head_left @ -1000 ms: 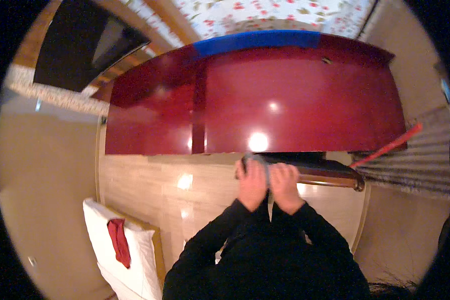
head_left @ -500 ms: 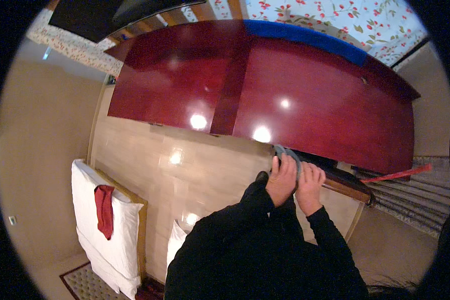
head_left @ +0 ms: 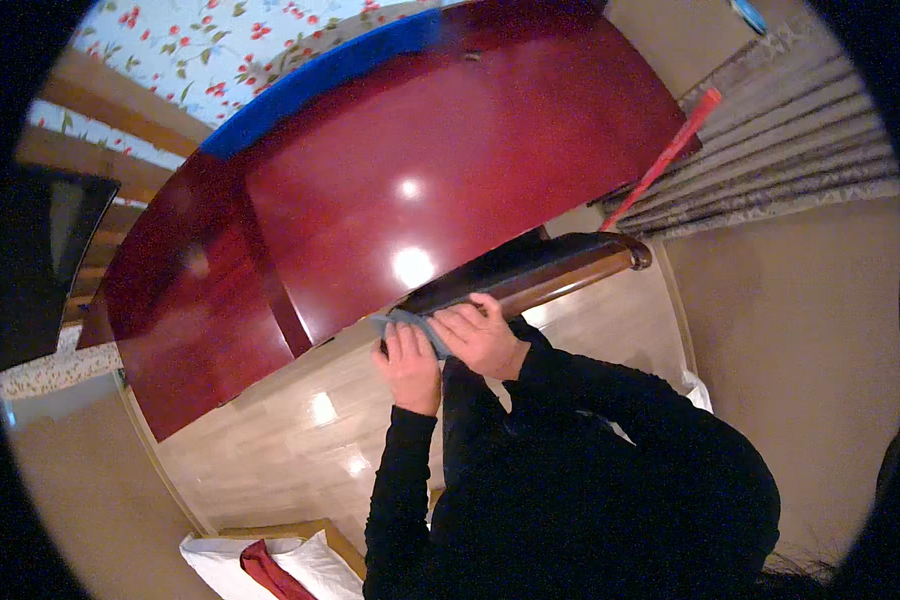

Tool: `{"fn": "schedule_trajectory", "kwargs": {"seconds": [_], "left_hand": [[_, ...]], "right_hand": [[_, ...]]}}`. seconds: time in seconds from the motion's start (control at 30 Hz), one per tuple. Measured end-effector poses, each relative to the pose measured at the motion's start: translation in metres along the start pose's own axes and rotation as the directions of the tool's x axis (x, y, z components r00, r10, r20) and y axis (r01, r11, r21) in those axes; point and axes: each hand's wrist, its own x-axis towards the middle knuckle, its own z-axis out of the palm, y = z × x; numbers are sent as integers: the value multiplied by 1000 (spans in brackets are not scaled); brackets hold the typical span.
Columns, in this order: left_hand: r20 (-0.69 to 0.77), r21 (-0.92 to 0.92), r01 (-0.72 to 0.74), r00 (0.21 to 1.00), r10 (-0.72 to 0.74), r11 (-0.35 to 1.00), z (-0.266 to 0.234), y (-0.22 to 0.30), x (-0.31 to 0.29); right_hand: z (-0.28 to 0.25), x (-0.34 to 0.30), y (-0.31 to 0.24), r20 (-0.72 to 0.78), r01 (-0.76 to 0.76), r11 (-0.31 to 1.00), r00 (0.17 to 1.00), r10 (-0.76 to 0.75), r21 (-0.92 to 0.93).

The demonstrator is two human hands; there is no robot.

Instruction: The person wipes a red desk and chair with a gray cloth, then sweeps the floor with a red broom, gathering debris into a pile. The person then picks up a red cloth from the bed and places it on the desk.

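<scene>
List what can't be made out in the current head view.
- Gray cloth: full shape, covered by the fingers of the left hand and right hand.
- Palms: hidden behind the backs of the hands, so grip versus press is unclear.
- Wood-edged furniture: far side, partly under the red table.
- Red cloth: lower end, cut by the bottom edge.
- Black panel: left side, lost in the dark rim.

A glossy red table (head_left: 450, 150) bears a blue strip (head_left: 300, 91) along its far edge and a small item (head_left: 472, 57), too tiny to identify. A grey cloth (head_left: 402, 317) touches the chair (head_left: 562, 279). Over the pale floor (head_left: 290, 450), a white cover (head_left: 213, 562) carries a red cloth (head_left: 266, 570).
</scene>
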Motion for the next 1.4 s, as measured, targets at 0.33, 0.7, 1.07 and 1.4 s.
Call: {"fn": "schedule_trajectory", "kwargs": {"seconds": [0.33,0.7,1.07,1.4], "left_hand": [[-39,155,110,994,-105,982,-16,77,-49],[96,0,151,984,-151,988,-15,107,-17],[15,-33,-119,993,119,992,14,169,37],[113,-79,-197,972,205,977,41,214,73]], "right_hand": [[-26,-71,23,-169,190,981,969,-181,40],[-47,-75,49,-72,88,995,994,-85,39],[-97,-106,88,43,-142,967,987,154,-212],[-114,-131,122,221,-340,898,888,404,-279]]}}
